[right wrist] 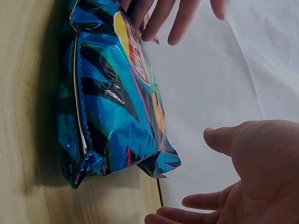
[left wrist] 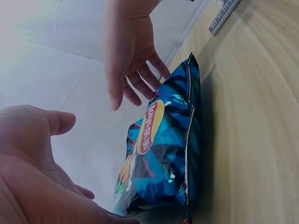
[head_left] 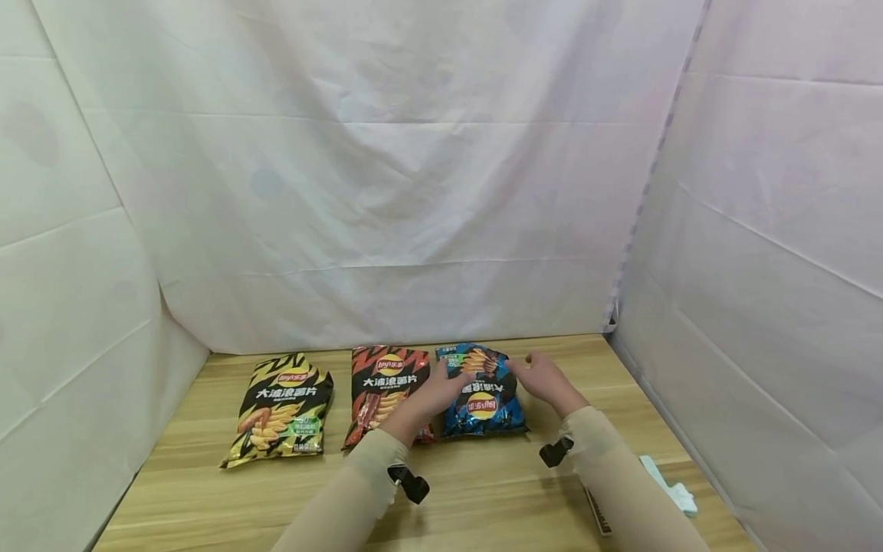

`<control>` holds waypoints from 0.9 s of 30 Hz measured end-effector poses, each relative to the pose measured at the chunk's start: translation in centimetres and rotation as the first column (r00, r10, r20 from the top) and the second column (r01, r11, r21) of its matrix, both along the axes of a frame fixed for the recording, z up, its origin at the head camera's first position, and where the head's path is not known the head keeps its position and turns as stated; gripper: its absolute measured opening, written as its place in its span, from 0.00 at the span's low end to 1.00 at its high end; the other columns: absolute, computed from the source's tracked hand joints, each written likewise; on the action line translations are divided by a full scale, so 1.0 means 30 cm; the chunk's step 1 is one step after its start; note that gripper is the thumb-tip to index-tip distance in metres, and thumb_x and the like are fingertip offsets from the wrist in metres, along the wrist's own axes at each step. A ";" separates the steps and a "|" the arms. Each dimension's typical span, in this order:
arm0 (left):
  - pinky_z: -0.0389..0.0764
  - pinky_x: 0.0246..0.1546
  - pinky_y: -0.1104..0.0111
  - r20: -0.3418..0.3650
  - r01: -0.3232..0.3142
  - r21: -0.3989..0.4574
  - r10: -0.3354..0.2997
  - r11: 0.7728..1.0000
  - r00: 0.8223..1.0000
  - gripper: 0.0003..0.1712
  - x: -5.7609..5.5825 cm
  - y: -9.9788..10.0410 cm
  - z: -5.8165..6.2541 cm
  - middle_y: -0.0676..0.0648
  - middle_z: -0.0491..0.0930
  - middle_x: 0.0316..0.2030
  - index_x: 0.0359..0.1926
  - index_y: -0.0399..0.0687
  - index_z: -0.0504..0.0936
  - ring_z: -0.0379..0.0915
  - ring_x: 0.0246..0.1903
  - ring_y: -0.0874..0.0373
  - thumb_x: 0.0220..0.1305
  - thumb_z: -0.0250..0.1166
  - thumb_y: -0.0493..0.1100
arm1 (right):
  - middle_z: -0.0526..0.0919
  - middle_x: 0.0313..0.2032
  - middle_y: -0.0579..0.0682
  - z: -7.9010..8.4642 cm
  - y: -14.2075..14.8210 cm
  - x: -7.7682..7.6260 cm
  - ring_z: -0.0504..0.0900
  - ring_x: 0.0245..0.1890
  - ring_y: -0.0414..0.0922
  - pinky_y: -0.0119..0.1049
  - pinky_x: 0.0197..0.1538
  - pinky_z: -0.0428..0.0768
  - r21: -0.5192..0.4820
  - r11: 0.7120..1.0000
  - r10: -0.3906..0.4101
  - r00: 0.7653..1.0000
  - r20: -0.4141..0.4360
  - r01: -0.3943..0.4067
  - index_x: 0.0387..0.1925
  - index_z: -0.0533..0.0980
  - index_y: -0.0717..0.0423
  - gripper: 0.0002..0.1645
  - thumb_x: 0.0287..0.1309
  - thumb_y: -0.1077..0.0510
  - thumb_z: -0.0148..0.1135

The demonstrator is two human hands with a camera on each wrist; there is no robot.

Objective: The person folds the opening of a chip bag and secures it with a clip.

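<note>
A blue Lay's chip bag lies flat on the wooden table, its logo upside down in the head view. My left hand is at the bag's left side, fingers loosely extended, overlapping the red chip bag. On the opposite side is my right hand, thumb and fingers spread apart beside the blue bag's upper right edge. In the left wrist view, the blue bag sits between both hands with neither gripping it. The right wrist view shows my right palm facing the bag across a gap.
A yellow and black chip bag lies at the table's left. Near the right forearm are a narrow strip with dark markings and a pale blue cloth-like piece. White curtains stand behind and along both sides.
</note>
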State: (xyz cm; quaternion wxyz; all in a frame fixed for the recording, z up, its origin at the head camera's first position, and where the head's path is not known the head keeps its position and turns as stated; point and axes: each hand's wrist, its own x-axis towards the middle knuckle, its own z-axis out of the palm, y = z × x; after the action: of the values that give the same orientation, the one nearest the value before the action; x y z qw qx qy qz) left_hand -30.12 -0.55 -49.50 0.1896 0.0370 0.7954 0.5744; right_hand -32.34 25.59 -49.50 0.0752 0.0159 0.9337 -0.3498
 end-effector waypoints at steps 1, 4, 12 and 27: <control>0.54 0.77 0.30 -0.005 -0.006 -0.001 0.006 1.000 1.000 0.59 0.000 0.005 -0.004 0.33 0.36 0.88 0.91 0.43 0.39 0.38 0.86 0.30 0.81 0.62 0.67 | 0.63 0.78 0.78 0.000 -0.002 -0.001 0.67 0.76 0.75 0.71 0.71 0.72 0.003 1.000 -0.003 1.000 0.000 0.003 0.81 0.58 0.75 0.52 0.85 0.33 0.53; 0.55 0.77 0.29 -0.025 -0.034 0.000 0.034 0.999 0.999 0.57 0.000 0.024 -0.018 0.32 0.35 0.88 0.91 0.42 0.41 0.38 0.85 0.29 0.82 0.62 0.64 | 0.64 0.77 0.78 -0.005 -0.011 -0.001 0.68 0.75 0.75 0.70 0.71 0.72 -0.006 1.000 -0.014 1.000 0.004 0.014 0.80 0.60 0.75 0.52 0.84 0.33 0.54; 0.56 0.78 0.33 -0.037 -0.237 0.100 0.241 0.966 0.970 0.55 -0.012 0.096 -0.059 0.31 0.39 0.88 0.90 0.39 0.43 0.38 0.85 0.30 0.81 0.64 0.57 | 0.75 0.66 0.77 -0.035 -0.020 -0.009 0.82 0.57 0.66 0.61 0.59 0.82 -0.006 1.000 -0.011 0.999 0.043 0.011 0.76 0.65 0.76 0.55 0.81 0.29 0.56; 0.61 0.76 0.35 -0.053 -0.433 0.146 0.444 0.889 0.894 0.53 -0.040 0.156 -0.116 0.34 0.49 0.86 0.89 0.42 0.49 0.47 0.84 0.32 0.76 0.64 0.55 | 0.82 0.57 0.70 -0.090 -0.024 -0.059 0.86 0.50 0.59 0.52 0.54 0.86 -0.192 0.973 -0.109 0.988 0.107 0.128 0.69 0.73 0.75 0.46 0.82 0.33 0.57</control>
State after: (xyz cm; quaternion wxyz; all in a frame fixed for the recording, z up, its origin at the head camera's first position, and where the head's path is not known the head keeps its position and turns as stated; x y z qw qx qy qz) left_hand -31.31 4.13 -52.97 0.0180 -0.1070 0.7515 0.6508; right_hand -34.10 24.86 -52.18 0.1000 0.0809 0.8869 -0.4436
